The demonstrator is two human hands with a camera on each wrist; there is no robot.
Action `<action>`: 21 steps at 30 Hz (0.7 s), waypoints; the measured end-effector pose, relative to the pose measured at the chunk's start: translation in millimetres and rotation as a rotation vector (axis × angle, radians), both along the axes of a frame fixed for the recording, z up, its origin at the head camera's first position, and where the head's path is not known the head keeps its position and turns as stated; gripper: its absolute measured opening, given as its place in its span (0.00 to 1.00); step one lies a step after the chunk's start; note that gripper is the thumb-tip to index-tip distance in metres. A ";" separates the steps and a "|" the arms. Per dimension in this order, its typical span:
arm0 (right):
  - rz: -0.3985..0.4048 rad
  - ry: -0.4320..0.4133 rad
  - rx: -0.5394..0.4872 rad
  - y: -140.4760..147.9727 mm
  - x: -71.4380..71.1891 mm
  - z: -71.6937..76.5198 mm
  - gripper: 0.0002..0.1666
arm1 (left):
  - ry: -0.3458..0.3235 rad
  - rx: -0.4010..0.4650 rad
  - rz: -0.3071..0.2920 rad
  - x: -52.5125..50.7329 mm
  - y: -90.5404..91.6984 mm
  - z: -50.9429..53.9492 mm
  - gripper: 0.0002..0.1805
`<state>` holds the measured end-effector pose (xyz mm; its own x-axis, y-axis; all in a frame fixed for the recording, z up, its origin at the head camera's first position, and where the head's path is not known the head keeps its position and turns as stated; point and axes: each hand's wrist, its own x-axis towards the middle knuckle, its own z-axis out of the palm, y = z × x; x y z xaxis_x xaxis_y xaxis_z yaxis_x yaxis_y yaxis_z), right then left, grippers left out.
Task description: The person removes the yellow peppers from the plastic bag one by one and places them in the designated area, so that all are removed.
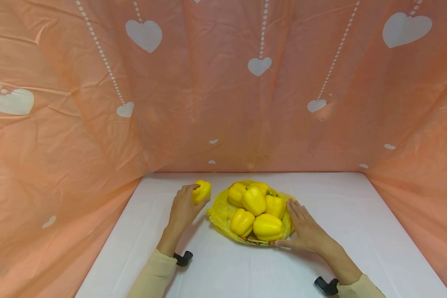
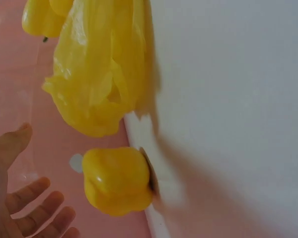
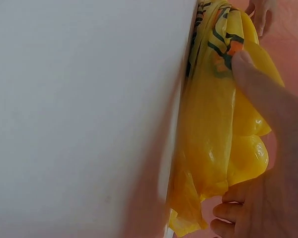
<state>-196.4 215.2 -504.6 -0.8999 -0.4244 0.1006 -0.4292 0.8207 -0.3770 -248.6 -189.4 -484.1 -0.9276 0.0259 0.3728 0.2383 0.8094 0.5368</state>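
A lone yellow bell pepper (image 1: 203,191) stands on the white table left of a yellow plastic bag (image 1: 219,210). My left hand (image 1: 182,210) is spread beside that pepper; in the left wrist view a gap shows between the fingers (image 2: 39,213) and the pepper (image 2: 116,181). Several more yellow bell peppers (image 1: 254,201) are heaped on the rolled-down bag. Along the bag's right side rests my right hand (image 1: 308,232), fingers extended. Its thumb (image 3: 258,82) lies against the printed near edge of the bag (image 3: 203,134) in the right wrist view.
The white tabletop (image 1: 223,269) runs back to a peach curtain (image 1: 216,103) printed with white hearts, which also hangs along both sides. A black wrist mount (image 1: 183,258) sits on the left wrist, and another black mount (image 1: 325,285) on the right.
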 end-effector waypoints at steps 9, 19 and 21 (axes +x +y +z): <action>0.005 0.002 0.002 2.1 -2.5 -3.1 0.83 | -0.028 0.010 -0.154 14.2 14.8 7.6 0.33; 0.013 -0.015 -0.024 4.1 -4.2 -0.2 0.82 | 0.001 -0.078 -0.314 25.3 30.5 2.8 0.34; 0.014 -0.019 -0.030 4.6 -4.7 -0.1 0.82 | -0.010 -0.085 -0.351 26.4 33.2 1.6 0.34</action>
